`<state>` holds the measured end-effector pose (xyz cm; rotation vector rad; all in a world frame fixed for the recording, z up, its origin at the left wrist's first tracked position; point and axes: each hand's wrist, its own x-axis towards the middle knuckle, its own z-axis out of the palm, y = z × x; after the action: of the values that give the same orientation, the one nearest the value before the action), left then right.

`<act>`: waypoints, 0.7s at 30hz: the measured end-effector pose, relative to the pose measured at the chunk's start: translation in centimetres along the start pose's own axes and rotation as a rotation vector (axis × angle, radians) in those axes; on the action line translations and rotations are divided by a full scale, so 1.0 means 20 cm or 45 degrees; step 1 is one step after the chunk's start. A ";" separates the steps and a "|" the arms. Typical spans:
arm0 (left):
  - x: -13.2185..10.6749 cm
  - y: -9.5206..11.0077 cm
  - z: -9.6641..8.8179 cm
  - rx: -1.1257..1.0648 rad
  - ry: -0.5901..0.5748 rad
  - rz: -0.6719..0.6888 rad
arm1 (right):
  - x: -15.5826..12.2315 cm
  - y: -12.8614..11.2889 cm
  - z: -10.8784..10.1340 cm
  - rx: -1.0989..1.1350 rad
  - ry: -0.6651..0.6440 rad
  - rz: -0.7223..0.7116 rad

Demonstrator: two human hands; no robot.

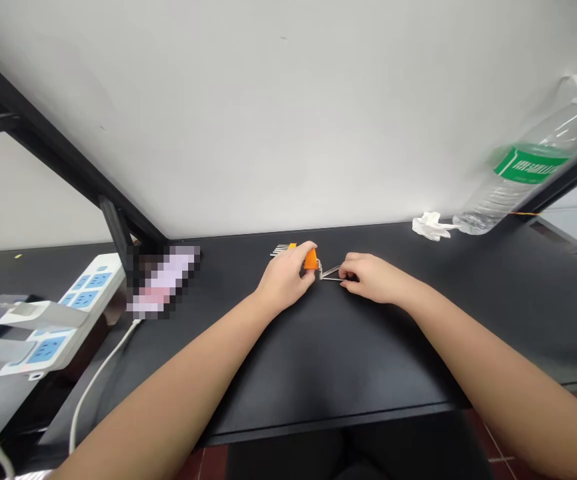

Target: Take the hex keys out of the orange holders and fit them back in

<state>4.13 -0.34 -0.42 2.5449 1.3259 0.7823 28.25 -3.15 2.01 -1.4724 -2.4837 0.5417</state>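
My left hand (287, 275) is closed around an orange plastic holder (311, 259), gripping it between thumb and fingers just above the black table. Several thin silver rods (279, 250) stick out past the fingers on its far left side. To the right, bent metal hex keys (332, 275) spread from near the holder toward my right hand (365, 275). The fingertips of my right hand are pinched on the ends of these keys. Part of the holder is hidden behind my left fingers, and the key ends are covered by my right hand.
A crumpled white tissue (431, 227) lies by the wall, beside a tilted clear plastic bottle (533, 163) with a green label. At left are a pixelated phone-like object (168, 280) with a white cable (99, 373), a power strip (85, 300) with plugged-in adapters, and a black metal frame (58, 153).
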 end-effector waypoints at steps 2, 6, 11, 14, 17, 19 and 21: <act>0.00 0.00 0.00 -0.016 -0.007 -0.006 | -0.01 -0.02 0.00 -0.087 -0.050 0.032; 0.00 0.00 0.00 -0.069 -0.012 -0.015 | -0.02 -0.08 0.00 -0.163 -0.079 0.083; 0.01 -0.01 0.00 -0.136 -0.019 -0.021 | -0.02 -0.05 -0.05 0.101 0.045 0.081; 0.00 -0.02 0.01 -0.149 -0.013 0.009 | -0.01 -0.02 -0.07 0.373 0.175 0.049; 0.00 -0.01 0.00 -0.142 -0.003 0.047 | -0.01 -0.02 -0.06 0.525 0.246 -0.008; 0.00 -0.01 0.00 -0.134 -0.005 0.068 | -0.01 -0.03 -0.05 0.550 0.260 -0.035; 0.00 0.00 0.00 -0.123 -0.011 0.083 | -0.01 -0.03 -0.05 0.603 0.255 -0.018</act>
<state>4.05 -0.29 -0.36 2.5239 1.1786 0.8252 28.17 -3.47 3.18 -1.2500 -2.0281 0.8610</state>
